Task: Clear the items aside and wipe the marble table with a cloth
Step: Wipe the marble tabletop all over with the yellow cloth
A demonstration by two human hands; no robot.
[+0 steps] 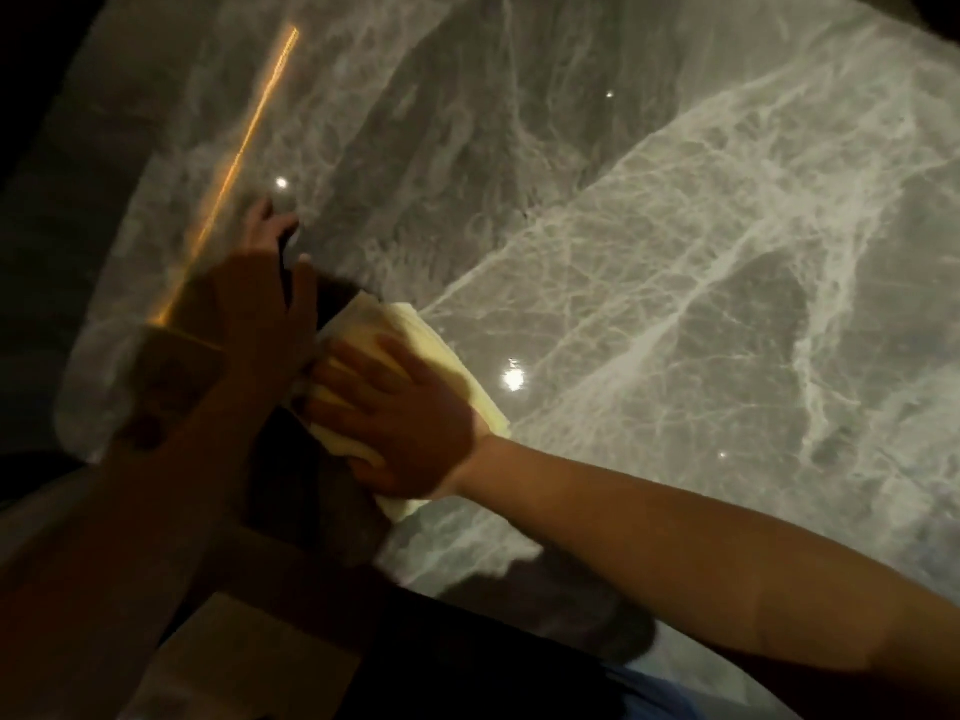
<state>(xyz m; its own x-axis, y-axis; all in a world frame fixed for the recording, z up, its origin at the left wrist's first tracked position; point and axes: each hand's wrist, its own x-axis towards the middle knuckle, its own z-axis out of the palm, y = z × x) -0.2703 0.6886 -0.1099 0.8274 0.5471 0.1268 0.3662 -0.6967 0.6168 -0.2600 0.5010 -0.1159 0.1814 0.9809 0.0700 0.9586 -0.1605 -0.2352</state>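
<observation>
The right hand [410, 407] is pressing flat on a folded pale yellow cloth [441, 356], fingers spread, its grip open and closing on nothing. The cloth is lying on the grey veined marble counter [675, 252], towards its left edge. The left hand [260, 298] is reaching just past the cloth, its grip curling round a dark object [288, 252] too blurred to name.
</observation>
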